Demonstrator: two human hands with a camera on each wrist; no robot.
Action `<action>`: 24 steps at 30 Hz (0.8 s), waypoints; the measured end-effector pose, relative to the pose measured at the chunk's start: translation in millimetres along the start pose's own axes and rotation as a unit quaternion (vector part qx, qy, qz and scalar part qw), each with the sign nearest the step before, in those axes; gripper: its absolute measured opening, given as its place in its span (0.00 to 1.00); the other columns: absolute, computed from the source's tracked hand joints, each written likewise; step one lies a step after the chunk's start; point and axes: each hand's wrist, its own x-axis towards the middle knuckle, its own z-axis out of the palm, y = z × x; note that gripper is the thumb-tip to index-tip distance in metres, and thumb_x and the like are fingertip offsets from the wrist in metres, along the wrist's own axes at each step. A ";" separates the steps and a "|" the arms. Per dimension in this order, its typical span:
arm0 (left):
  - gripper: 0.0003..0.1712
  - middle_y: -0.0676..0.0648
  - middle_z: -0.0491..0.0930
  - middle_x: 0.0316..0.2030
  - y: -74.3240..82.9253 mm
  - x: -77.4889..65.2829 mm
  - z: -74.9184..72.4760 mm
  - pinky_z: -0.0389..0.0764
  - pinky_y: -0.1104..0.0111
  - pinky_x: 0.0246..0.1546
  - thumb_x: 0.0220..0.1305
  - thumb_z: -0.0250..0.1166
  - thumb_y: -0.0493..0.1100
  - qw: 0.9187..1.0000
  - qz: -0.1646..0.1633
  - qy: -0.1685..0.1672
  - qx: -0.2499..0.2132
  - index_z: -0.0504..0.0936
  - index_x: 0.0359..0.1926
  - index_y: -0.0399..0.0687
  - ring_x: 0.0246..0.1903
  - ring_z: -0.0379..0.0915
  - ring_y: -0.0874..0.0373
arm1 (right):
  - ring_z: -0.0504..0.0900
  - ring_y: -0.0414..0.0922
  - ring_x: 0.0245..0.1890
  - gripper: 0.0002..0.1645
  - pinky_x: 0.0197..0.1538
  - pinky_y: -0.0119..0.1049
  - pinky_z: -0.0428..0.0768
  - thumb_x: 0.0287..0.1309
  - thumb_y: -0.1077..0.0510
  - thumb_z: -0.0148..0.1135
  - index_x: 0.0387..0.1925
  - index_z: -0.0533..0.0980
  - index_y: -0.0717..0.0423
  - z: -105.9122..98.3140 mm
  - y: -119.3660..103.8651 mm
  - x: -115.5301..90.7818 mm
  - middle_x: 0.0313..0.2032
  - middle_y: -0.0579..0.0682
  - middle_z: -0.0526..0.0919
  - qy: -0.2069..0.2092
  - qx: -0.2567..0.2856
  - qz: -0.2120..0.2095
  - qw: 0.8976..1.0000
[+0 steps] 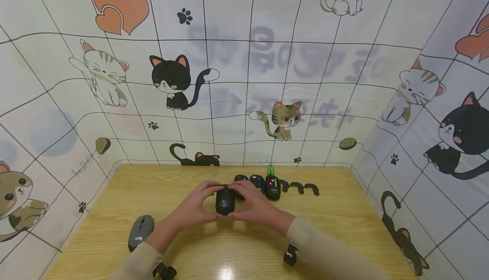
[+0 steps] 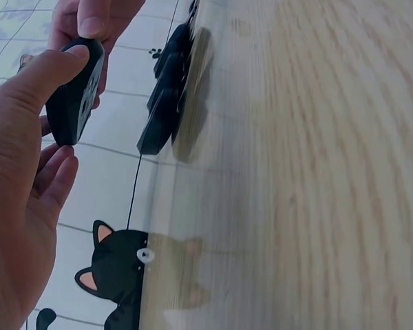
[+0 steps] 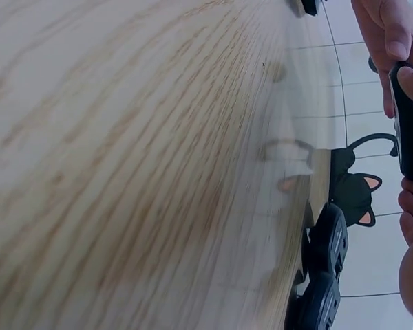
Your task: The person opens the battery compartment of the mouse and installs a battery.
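Both hands hold a black computer mouse [image 1: 225, 202] above the table, near its middle. My left hand [image 1: 195, 205] grips the left side, thumb at the near end and fingers at the far end. On the right side, my right hand [image 1: 254, 203] grips it the same way. In the left wrist view the mouse [image 2: 72, 103] is tilted, its flat underside facing the table. The right wrist view catches its dark edge [image 3: 409, 134] between the fingers. Just behind the right hand, a black mouse [image 1: 240, 179] is partly hidden.
Two more black mice [image 1: 257, 182] stand in the same row; the rightmost mouse [image 1: 272, 188] shows a red light. Green batteries [image 1: 271, 170] lie behind it. Several black curved pieces [image 1: 296, 187] lie to the right. A grey mouse [image 1: 141, 231] sits beside the left forearm.
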 end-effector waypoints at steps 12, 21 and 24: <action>0.46 0.46 0.72 0.75 10.0 9.7 20.4 0.83 0.53 0.69 0.55 0.89 0.43 0.999 0.020 0.015 -0.032 0.80 0.74 0.51 0.71 0.73 0.47 | 0.73 0.52 0.75 0.49 0.72 0.55 0.81 0.59 0.47 0.87 0.77 0.73 0.51 -13.8 4.5 -22.9 0.76 0.50 0.72 0.008 0.045 0.013 0.999; 0.47 0.50 0.72 0.75 17.8 16.5 30.4 0.80 0.46 0.70 0.54 0.90 0.44 0.999 0.028 0.025 -0.030 0.79 0.74 0.53 0.73 0.72 0.47 | 0.75 0.50 0.74 0.49 0.72 0.50 0.81 0.61 0.50 0.86 0.79 0.71 0.49 -22.2 6.3 -36.9 0.76 0.46 0.71 0.024 0.084 0.004 0.996; 0.46 0.47 0.73 0.75 19.7 18.6 33.6 0.80 0.47 0.71 0.55 0.90 0.44 0.998 0.029 0.029 -0.042 0.80 0.74 0.53 0.74 0.71 0.48 | 0.73 0.49 0.76 0.50 0.74 0.50 0.79 0.62 0.52 0.86 0.80 0.70 0.48 -24.3 7.6 -40.9 0.76 0.45 0.69 0.023 0.098 0.012 0.995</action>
